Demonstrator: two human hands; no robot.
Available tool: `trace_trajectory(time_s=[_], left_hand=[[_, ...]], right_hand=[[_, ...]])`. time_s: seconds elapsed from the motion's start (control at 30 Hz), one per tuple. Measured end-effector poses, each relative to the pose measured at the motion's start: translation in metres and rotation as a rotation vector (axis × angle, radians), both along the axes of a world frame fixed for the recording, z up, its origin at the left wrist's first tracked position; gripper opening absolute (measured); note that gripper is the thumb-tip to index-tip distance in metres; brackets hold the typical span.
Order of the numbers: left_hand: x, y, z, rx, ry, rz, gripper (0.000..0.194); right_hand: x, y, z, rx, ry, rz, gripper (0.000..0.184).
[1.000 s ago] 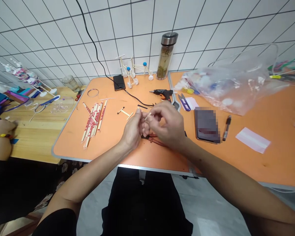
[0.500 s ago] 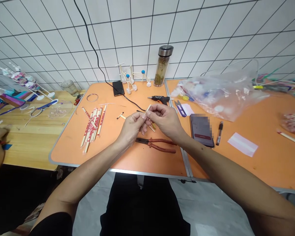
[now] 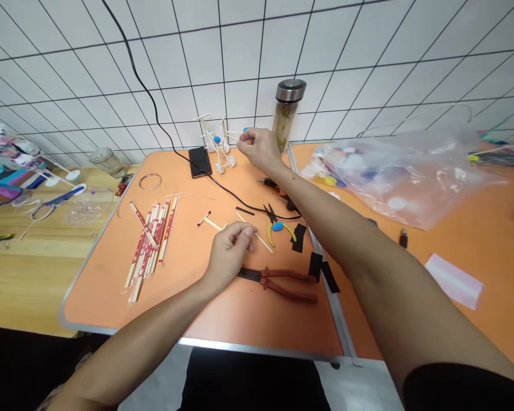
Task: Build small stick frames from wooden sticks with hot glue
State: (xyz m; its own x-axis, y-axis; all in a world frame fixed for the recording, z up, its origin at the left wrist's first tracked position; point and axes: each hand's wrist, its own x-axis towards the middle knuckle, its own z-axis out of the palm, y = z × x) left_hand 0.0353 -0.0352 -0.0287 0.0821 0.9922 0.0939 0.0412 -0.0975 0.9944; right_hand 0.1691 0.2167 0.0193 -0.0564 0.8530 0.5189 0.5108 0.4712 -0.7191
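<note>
My left hand (image 3: pixel 231 251) is closed just above the table, thumb against curled fingers; what it holds, if anything, is hidden. Beside its fingertips lie a T-shaped stick piece (image 3: pixel 209 221) with dark ends and a thin pale stick (image 3: pixel 265 242). My right hand (image 3: pixel 260 149) reaches to the back, its fingers pinched at the small stick models (image 3: pixel 220 149) with blue balls and white wheels. Whether it grips part of one cannot be made out. Red-handled pliers (image 3: pixel 278 282) lie near my left wrist. Yellow-handled pliers (image 3: pixel 272 220) have a blue lump (image 3: pixel 277 226) between their handles.
Wrapped chopsticks (image 3: pixel 149 245) lie on the left. A glass bottle (image 3: pixel 286 117) stands by the wall. The glue gun (image 3: pixel 282 191) is partly under my right forearm. A black cable (image 3: pixel 240 197) crosses the table. Black strips (image 3: pixel 315 265), a black phone (image 3: pixel 200 161) and a plastic bag (image 3: pixel 394 177) lie around.
My hands have parted from the short pale stick they held together. The right one has moved back to the stick models; the left has dropped slightly nearer me. The view has shifted.
</note>
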Motion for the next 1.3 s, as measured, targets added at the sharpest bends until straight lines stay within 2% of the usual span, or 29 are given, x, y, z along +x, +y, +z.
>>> trace_trajectory(time_s=[0.17,0.4,0.53,0.7,0.97,1.13,1.3], left_hand=[[0.002,-0.010,-0.002,0.065,0.129,-0.054,0.033],[0.004,-0.019,0.006,0.225,0.229,-0.108,0.025],[0.006,-0.019,0.009,0.286,0.254,-0.114,0.022],[0.009,-0.022,0.006,0.314,0.274,-0.179,0.026],[0.016,-0.028,-0.006,0.530,0.396,-0.229,0.034],[0.016,-0.034,-0.011,0.506,0.480,-0.347,0.034],[0.015,-0.040,-0.012,0.459,0.467,-0.412,0.032]], right_hand=[[-0.030,0.050,-0.011,-0.063,-0.065,-0.036,0.013],[-0.043,0.080,-0.037,-0.132,-0.132,-0.016,0.014],[-0.042,0.087,-0.046,-0.180,-0.121,-0.041,0.012],[-0.043,0.090,-0.047,-0.196,-0.119,-0.053,0.011],[-0.041,0.092,-0.049,-0.220,-0.115,-0.118,0.011],[-0.039,0.095,-0.052,-0.214,-0.096,-0.144,0.009],[-0.045,0.096,-0.056,-0.210,-0.102,-0.164,0.010]])
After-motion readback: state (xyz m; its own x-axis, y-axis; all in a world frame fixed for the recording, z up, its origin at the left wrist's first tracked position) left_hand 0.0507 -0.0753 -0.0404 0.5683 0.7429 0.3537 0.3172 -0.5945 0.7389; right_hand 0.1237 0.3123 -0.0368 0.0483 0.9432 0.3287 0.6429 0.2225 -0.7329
